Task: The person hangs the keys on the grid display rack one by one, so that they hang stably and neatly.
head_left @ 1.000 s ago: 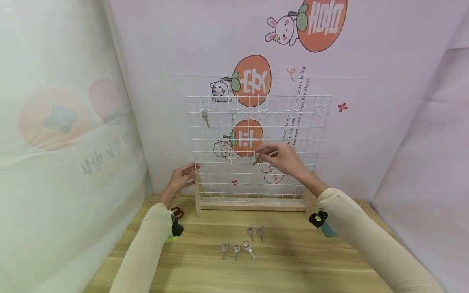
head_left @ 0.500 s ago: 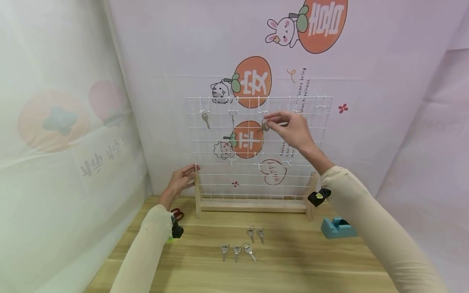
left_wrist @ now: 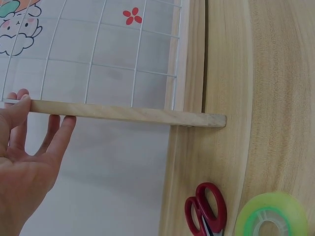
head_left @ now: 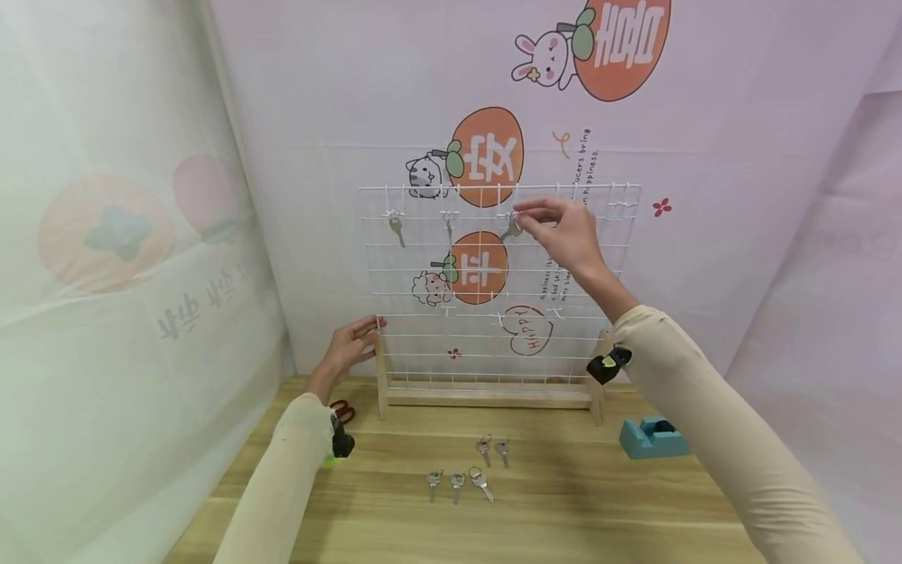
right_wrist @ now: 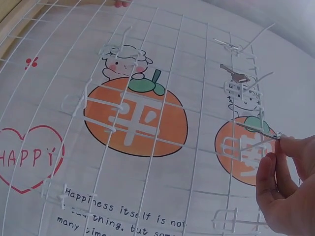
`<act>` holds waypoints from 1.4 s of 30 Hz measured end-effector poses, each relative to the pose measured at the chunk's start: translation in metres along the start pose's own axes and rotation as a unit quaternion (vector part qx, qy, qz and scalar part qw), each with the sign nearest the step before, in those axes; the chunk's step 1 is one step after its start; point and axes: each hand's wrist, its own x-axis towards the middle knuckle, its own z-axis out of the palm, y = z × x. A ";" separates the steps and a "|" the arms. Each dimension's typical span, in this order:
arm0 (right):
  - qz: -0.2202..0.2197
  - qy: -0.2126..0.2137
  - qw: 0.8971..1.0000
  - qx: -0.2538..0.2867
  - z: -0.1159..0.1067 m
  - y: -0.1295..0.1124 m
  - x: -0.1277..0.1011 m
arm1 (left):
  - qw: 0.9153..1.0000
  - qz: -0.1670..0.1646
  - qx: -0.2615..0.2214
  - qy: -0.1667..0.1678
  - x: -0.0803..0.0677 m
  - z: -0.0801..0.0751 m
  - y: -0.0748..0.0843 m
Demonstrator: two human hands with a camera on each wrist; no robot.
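A white wire grid rack (head_left: 423, 270) stands in a wooden base with side posts. My right hand (head_left: 567, 235) pinches a key (head_left: 510, 228) by its head between thumb and fingertips, right at the third hook from the left in the top row. In the right wrist view that key (right_wrist: 258, 132) overlaps the white hook (right_wrist: 236, 147). Two keys hang from the hooks left of it, a left key (head_left: 397, 230) and a second key (head_left: 449, 225). My left hand (head_left: 348, 345) grips the upper end of the left wooden post (left_wrist: 123, 112), thumb on one side and fingers on the other.
Several silver keys (head_left: 456, 486) with rings lie on the wooden table (head_left: 395, 533) before the rack. A teal tape dispenser (head_left: 651, 440) sits right. Red-handled scissors (left_wrist: 219, 209) and a yellow-green tape roll (left_wrist: 295, 209) lie left. Lower hooks (head_left: 553, 313) carry no key.
My right hand has risen with the key from the lower middle of the grid to the third top-row hook. The left hand has stayed on the post.
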 end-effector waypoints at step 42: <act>-0.048 -0.101 0.994 0.014 0.035 0.061 -0.093 | 1.000 -0.005 -0.003 0.002 0.006 -0.003 -0.004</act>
